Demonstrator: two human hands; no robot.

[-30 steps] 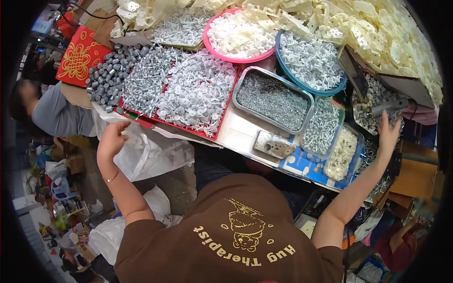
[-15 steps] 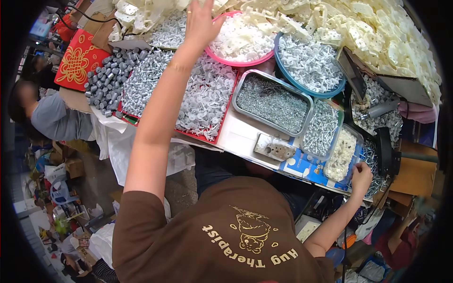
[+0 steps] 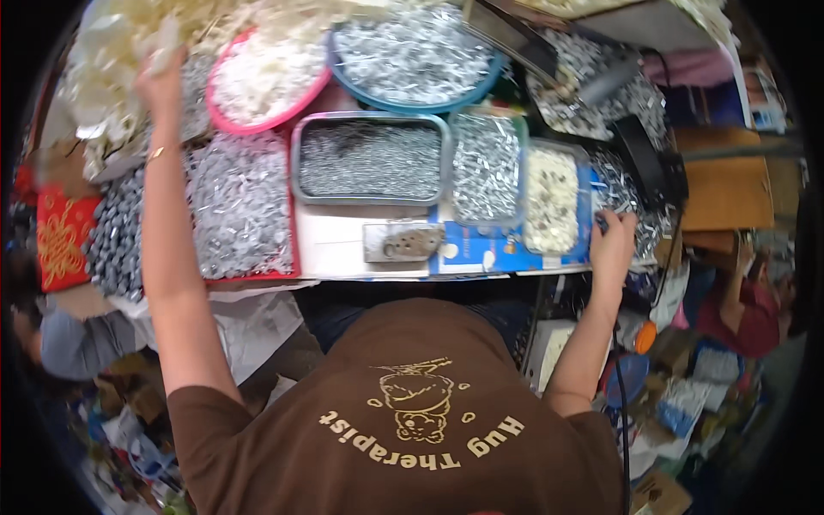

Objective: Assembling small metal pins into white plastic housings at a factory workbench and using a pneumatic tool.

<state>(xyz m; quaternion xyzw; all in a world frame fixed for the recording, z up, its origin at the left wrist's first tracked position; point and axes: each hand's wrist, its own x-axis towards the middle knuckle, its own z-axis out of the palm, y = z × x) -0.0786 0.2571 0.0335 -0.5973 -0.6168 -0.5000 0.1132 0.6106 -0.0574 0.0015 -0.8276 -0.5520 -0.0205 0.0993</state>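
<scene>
My left hand [image 3: 161, 84], blurred, is at the far left beside the heap of cream plastic parts [image 3: 112, 69]. Its fingers are closed round a pale cream plastic piece [image 3: 163, 45]. At the right, my right hand [image 3: 613, 240] pinches a small dark piece [image 3: 601, 222] whose kind I cannot make out. That hand is beside a clear tub of cream bits [image 3: 552, 202] and a pile of shiny metal screws or pins [image 3: 657, 225]. A metal block with holes [image 3: 402, 243] lies on the table front between my arms.
A pink basin [image 3: 268, 81] of white parts and a blue basin [image 3: 412, 51] of clear-and-metal pieces stand behind a metal tray [image 3: 369, 159] of fine pins. A red tray [image 3: 294, 232] holds translucent pieces. Grey cylinders [image 3: 116, 232] lie far left; a black device [image 3: 644, 159] stands right.
The view has turned, so the table now looks level. My left hand has closed on a cream plastic piece. My right hand stays by the right-hand tub, now with a dark piece showing.
</scene>
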